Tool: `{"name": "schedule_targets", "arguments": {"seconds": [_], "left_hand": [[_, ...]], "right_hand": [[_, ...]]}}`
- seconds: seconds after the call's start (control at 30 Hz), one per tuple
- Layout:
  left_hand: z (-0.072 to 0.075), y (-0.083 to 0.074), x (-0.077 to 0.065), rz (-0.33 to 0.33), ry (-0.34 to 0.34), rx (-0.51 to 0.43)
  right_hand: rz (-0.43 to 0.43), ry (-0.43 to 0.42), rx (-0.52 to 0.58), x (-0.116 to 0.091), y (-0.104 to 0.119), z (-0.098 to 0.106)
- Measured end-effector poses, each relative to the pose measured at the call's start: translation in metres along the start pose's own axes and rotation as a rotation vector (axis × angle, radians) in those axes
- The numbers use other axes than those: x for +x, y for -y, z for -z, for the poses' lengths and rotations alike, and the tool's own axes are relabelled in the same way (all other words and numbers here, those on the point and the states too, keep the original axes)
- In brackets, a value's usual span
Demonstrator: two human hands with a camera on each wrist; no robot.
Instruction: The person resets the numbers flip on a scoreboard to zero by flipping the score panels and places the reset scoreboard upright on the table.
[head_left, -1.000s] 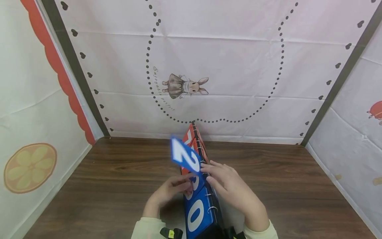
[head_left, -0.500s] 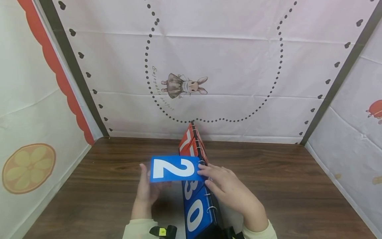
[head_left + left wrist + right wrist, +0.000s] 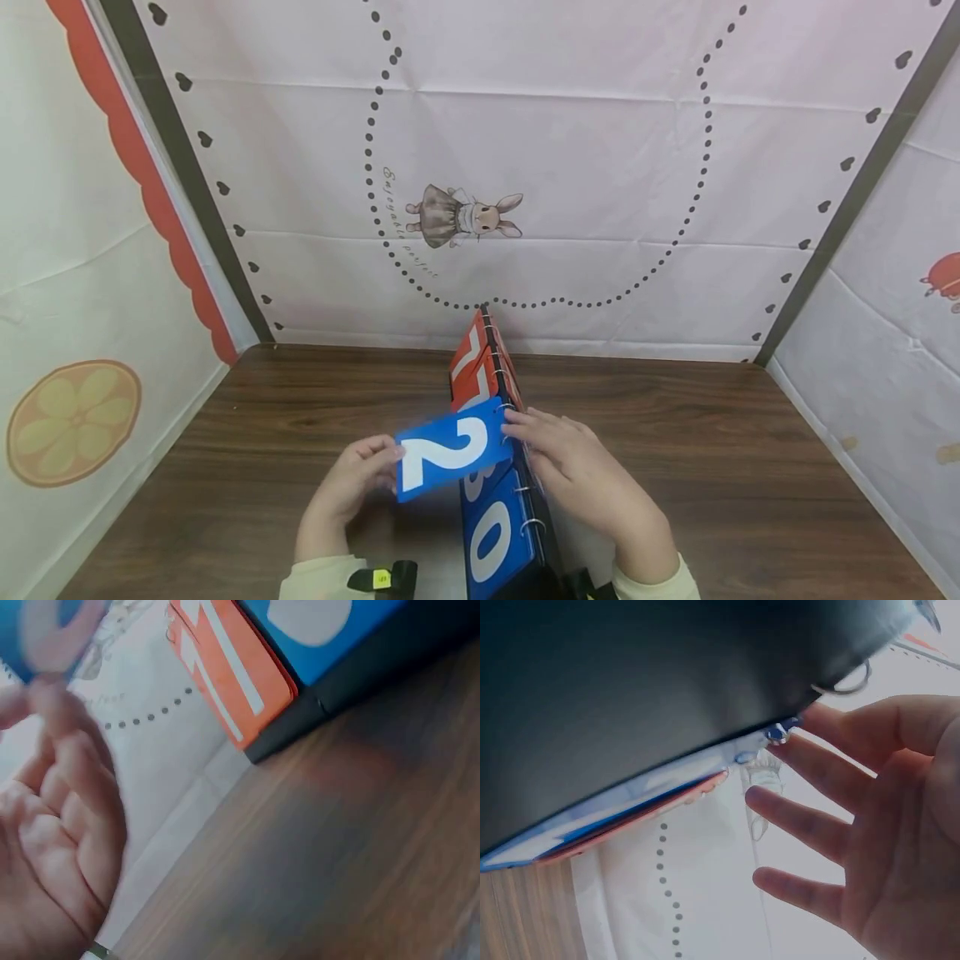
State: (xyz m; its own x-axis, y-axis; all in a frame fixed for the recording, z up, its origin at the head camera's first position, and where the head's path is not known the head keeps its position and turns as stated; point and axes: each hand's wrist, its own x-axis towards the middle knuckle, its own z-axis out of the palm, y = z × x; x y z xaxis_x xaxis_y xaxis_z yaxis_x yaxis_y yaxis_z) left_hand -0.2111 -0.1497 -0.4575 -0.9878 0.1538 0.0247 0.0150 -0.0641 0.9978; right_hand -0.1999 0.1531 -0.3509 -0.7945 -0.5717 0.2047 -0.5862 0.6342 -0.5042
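While the left hand [image 3: 354,481] pinches a blue 2 card [image 3: 431,460] by its free end, the right hand [image 3: 588,475], fingers straight and spread, rests at its ringed edge. Tilted up from the black board [image 3: 550,550] on the table [image 3: 300,417], this card looks to me midway through a turn, not yet flat; the blue 0 [image 3: 491,542] and red cards [image 3: 487,364] already lie against the slope.

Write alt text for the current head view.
A person's left hand pinches the free end of a blue card marked 2, while the right hand rests at its ringed edge. The card belongs to a black stand of blue and red number cards on a wooden table.
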Motion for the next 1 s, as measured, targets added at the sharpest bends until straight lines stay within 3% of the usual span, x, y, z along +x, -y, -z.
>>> {"name": "schedule_targets", "arguments": {"seconds": [0.1,0.23,0.47,0.77,1.0], "left_hand": [[-0.001,0.003,0.003,0.138,0.035,0.106],[-0.007,0.008,0.007,0.223,0.067,0.197],[-0.021,0.012,0.013,0.282,0.047,0.265],[-0.046,0.016,0.021,0.335,0.066,0.309],[-0.051,0.015,0.021,0.335,0.083,0.288]], "right_hand": [[-0.022,-0.023,0.025,0.000,-0.003,0.002],[-0.080,-0.014,0.018,-0.001,-0.005,0.004],[-0.250,0.110,0.058,0.001,-0.011,0.000],[-0.321,0.194,0.034,0.006,-0.025,-0.016],[-0.323,0.226,0.066,0.006,-0.029,-0.016]]}}
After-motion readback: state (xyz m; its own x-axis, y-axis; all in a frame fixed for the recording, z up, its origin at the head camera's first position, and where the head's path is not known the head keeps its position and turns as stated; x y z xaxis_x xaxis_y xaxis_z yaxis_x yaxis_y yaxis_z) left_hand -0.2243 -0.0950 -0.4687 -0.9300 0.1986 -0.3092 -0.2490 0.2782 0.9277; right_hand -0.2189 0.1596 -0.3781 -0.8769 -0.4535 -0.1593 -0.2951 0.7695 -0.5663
